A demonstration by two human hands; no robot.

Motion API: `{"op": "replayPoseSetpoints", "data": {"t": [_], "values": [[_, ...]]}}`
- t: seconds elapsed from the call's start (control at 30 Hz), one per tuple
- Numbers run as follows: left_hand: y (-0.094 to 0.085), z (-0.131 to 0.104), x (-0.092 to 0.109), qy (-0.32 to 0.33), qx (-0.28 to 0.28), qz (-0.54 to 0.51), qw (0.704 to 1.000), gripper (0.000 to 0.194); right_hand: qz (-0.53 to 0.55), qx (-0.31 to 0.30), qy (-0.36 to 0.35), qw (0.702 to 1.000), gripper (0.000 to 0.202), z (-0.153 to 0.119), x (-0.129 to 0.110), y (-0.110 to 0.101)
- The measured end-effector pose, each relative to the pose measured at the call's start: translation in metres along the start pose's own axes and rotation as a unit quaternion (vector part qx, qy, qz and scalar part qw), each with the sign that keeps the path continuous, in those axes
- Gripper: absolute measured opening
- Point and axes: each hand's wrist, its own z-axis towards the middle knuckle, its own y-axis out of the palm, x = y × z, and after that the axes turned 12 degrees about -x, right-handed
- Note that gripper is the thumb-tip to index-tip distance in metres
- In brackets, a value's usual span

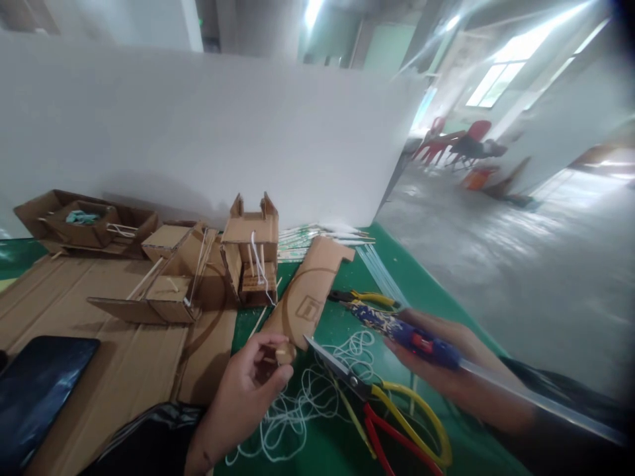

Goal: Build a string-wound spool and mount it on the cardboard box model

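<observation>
Scissors (377, 403) lie open on white string (307, 396) between your hands; cardboard model (251, 251) at 12 o'clock, phone (40, 390) at 9. Left hand (243, 396) — fingers pinched on a small round piece (285, 354). Right hand (446, 370) — clenched around a glue gun (401, 330), at 3 o'clock.

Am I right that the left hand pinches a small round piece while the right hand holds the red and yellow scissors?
Not quite. In the head view the right hand holds a blue glue gun; the scissors lie on the green table. The left hand does pinch the small round piece.
</observation>
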Motion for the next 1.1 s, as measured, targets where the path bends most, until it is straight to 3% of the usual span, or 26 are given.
{"op": "replayPoseSetpoints", "data": {"t": [0.23,0.33,0.5,0.77,0.9,1.03,1.1], "values": [[0.001,-0.004,0.001,0.050,0.006,-0.009,0.999,0.031,0.084,0.059,0.118,0.988,0.042,-0.020,-0.009,-0.005],[0.001,-0.004,-0.003,0.072,0.001,-0.013,0.997,0.037,0.105,0.048,0.155,0.981,0.036,-0.025,-0.016,-0.011],[0.001,-0.006,-0.001,0.084,-0.006,-0.005,0.996,0.032,0.151,0.030,0.149,0.977,0.027,-0.026,-0.027,-0.018],[0.003,-0.006,0.005,0.065,0.001,0.014,0.998,0.027,0.143,0.054,0.172,0.973,0.039,-0.030,-0.024,-0.011],[0.003,-0.006,0.005,0.036,0.017,0.015,0.999,0.022,0.174,0.029,0.158,0.971,0.040,-0.033,-0.015,-0.003],[0.002,-0.006,0.005,0.048,0.028,0.033,0.998,0.021,0.176,0.021,0.193,0.965,0.057,-0.040,-0.007,0.004],[0.002,-0.007,0.004,0.060,0.028,0.034,0.997,0.020,0.202,-0.012,0.172,0.964,0.049,-0.041,-0.010,0.004]]}}
